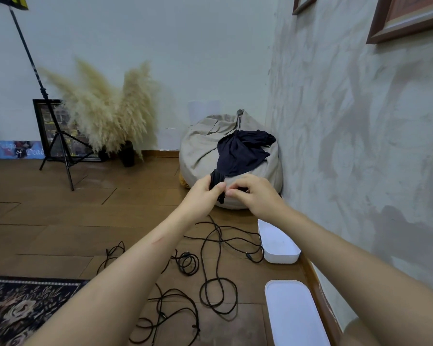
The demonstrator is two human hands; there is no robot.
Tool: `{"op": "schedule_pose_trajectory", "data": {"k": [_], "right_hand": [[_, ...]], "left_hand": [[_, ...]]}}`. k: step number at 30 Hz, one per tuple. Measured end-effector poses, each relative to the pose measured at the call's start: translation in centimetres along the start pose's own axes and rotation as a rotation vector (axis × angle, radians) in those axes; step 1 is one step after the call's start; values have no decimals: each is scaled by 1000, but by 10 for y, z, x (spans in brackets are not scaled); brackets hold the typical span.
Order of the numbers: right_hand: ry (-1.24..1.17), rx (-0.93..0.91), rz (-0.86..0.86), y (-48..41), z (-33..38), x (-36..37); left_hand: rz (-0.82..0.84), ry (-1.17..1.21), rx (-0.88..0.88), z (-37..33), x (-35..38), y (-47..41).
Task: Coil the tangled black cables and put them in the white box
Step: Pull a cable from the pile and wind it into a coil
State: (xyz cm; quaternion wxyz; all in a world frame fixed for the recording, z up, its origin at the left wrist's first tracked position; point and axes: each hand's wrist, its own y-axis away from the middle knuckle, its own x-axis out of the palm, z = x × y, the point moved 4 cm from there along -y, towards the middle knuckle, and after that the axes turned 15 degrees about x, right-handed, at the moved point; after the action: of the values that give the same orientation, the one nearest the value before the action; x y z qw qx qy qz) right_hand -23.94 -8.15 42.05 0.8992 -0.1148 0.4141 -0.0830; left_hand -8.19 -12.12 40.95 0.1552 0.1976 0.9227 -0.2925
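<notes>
Floor [60,221] is all loose cables [216,283]; left hand [202,194] grips a coil [216,179], right hand [256,197] pinches its tail, probably tying it off.

Two bare forearms fill the lower view. The left forearm [125,278] comes in from about 7 o'clock and the right forearm [348,255] from about 4 o'clock, each uncovered along all that shows. The left forearm carries one short, slanted scratch-like mark [158,240] on its upper side, at 7 o'clock from the wrist. The left grip [203,193] and right grip [254,196] are bare hands. A rounded bare patch [355,330] at 5 o'clock may be a knee; that cannot be told.
</notes>
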Motion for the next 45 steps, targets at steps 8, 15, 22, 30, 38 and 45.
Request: {"op": "schedule_pose_trajectory", "data": {"k": [8,15,22,30,38,45], "right_hand": [[-19,-23,-83,1,-1,0],[-216,96,-60,-1,-4,-5],[-421,144,186,0,-11,-7],[-364,159,456,10,-7,-11],[-338,152,436,5,-5,-17],[-380,153,403,0,-5,-22]], "left_hand": [[112,83,-30,-8,-14,1],[241,54,-36,-11,-8,7],[288,7,22,-18,2,8],[396,-160,66,-16,9,11],[368,-114,76,-17,8,7],[250,-138,111,-23,10,5]]}}
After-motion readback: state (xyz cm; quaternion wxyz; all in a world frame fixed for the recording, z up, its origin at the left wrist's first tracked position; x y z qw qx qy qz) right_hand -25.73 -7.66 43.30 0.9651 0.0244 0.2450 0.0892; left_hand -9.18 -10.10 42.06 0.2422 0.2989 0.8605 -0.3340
